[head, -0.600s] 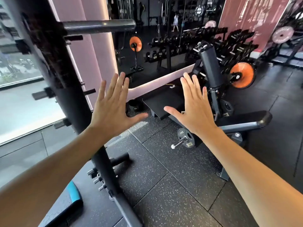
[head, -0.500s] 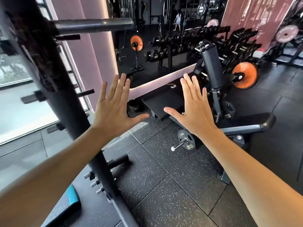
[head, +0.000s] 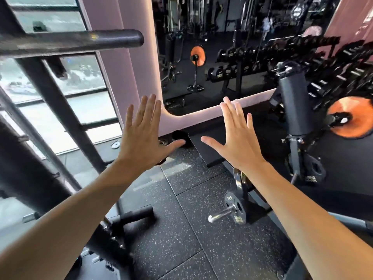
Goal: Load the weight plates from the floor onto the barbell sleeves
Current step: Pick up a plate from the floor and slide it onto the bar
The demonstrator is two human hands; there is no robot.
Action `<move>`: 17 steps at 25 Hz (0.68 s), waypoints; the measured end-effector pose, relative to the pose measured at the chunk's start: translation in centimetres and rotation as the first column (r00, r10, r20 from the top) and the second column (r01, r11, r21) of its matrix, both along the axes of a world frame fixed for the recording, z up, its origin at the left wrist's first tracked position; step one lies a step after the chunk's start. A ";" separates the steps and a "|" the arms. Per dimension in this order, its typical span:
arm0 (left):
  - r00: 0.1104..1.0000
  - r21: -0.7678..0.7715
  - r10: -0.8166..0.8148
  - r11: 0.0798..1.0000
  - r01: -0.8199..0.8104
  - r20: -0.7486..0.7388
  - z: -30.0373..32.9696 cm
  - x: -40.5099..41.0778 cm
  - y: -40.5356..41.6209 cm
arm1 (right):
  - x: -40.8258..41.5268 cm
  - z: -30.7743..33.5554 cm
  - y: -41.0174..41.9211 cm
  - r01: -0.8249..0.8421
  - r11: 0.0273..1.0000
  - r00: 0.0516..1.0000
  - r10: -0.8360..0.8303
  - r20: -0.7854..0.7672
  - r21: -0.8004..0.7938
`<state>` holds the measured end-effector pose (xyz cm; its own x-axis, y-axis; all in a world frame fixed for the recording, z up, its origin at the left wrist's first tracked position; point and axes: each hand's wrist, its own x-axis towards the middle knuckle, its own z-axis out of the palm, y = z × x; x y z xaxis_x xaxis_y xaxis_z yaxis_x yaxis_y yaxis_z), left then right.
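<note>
"5KG" on small black weight plate point(head: 235, 207), other lettering blurred

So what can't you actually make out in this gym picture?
Head view only:
- Barbell sleeve: blurred, its inner end cut off by the left edge.
- Small black plate: its markings are too small to read.
- Round thing on the floor behind the left hand: mostly hidden.
- Dumbbell rack: blurred.

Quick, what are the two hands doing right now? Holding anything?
Left hand: open, fingers straight, holding nothing.
Right hand: open, fingers straight, holding nothing.
</note>
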<state>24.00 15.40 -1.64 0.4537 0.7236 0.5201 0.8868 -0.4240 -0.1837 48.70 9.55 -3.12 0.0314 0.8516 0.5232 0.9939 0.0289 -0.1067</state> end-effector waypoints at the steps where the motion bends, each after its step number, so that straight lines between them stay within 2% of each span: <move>1: 1.000 -0.002 0.020 1.000 -0.020 0.004 -0.1 0.6 0.9 | 0.7 -0.1 1.6 -0.024 1.000 1.000 0.024 -0.014 -0.005; 5: 0.994 -0.025 0.101 0.994 -0.102 -0.050 -1.3 1.8 6.1 | 2.3 -1.6 8.7 -0.104 0.995 0.993 0.103 -0.050 -0.012; 10: 0.986 -0.040 0.161 0.986 -0.162 -0.037 -3.1 1.5 15.1 | 3.4 -3.8 19.2 -0.156 0.987 0.985 0.153 -0.079 -0.038; 17: 0.981 -0.071 0.187 0.979 -0.190 -0.047 -2.6 1.6 29.5 | 3.1 -2.5 35.6 -0.243 0.970 0.966 0.239 -0.100 -0.022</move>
